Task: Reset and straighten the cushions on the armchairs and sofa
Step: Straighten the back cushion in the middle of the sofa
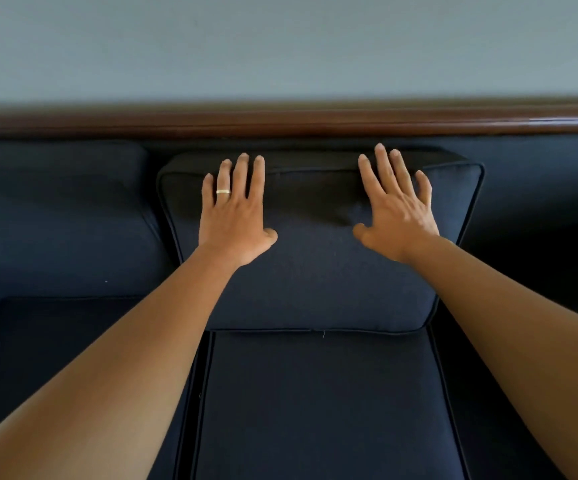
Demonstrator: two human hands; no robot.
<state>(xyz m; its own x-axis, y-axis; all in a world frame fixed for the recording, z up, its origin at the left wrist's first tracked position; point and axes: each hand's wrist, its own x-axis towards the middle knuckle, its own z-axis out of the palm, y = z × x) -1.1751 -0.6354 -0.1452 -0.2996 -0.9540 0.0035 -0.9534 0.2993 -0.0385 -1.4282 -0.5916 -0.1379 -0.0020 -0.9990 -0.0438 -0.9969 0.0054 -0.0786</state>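
A dark navy back cushion with piped edges leans against the back of the sofa in the middle of the head view. My left hand, with a ring on one finger, presses flat on its upper left part, fingers straight and reaching the top edge. On the cushion's upper right part my right hand lies flat too, fingers spread. The cushion stands on a navy seat cushion. Another navy back cushion sits to the left, beside the middle one.
A dark wooden rail runs along the top of the sofa back, with a pale grey wall behind it. A second seat cushion lies at the left. The sofa's right part is dark and in shadow.
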